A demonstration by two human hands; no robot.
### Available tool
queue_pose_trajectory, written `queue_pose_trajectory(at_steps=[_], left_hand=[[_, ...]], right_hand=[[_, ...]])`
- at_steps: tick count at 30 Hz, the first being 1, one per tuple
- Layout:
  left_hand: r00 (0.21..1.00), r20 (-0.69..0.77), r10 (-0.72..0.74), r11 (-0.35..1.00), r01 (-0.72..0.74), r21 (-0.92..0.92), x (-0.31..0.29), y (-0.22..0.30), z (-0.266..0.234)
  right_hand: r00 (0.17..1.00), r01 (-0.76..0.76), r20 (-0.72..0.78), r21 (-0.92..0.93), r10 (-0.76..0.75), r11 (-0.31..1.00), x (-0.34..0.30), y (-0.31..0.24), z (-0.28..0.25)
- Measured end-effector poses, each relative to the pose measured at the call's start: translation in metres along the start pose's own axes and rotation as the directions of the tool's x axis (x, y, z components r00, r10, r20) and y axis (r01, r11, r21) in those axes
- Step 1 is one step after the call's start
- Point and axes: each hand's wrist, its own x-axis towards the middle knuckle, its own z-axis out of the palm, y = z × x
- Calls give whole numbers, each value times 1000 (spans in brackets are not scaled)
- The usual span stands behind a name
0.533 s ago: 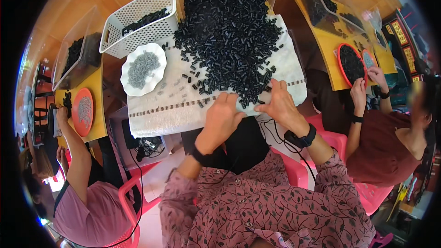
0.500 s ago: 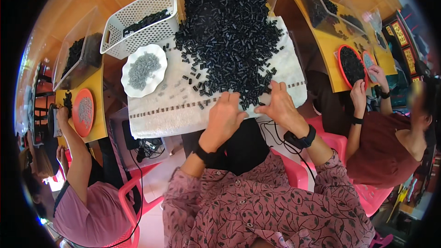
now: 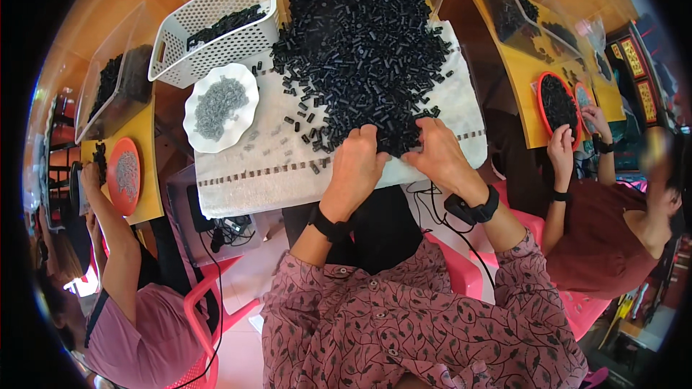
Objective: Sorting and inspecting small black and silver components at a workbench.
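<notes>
A large heap of short black plastic tube pieces point(image 3: 364, 57) spreads over a white cloth point(image 3: 238, 198) in front of me. My left hand point(image 3: 353, 169) rests against the near left edge of the heap, thumb pointing right, fingers reaching to the pieces. Opposite it, my right hand point(image 3: 445, 162) lies at the near right edge, its thumb pointing left. Between the two thumbs a tongue of black pieces sits cupped. Both hands look open, with nothing gripped, though some fingertips are hidden by the pieces. Loose black pieces lie scattered left of my left hand.
Left of the heap are a scalloped white plate point(image 3: 193, 133) of small clear pieces point(image 3: 220, 106) and a white perforated basket point(image 3: 231, 49) holding black parts. Co-workers sit at yellow tables on both sides, with an orange plate point(image 3: 114, 191) and a red-rimmed tray point(image 3: 542, 104). Cables hang below the cloth.
Both hands have moved slightly away from me, and the near edge of the black heap has shifted back from the cloth's front edge with them.
</notes>
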Motion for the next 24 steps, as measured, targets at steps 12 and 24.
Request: queue_pose_trajectory(at_steps=[12, 24], left_hand=[[978, -207, 35, 969, -83, -232, 54, -5, -17], [950, -260, -172, 928, 245, 280, -51, -28, -71]], right_hand=[[998, 50, -3, 477, -56, 878, 72, 3, -9], [988, 32, -150, -110, -48, 993, 27, 52, -39]])
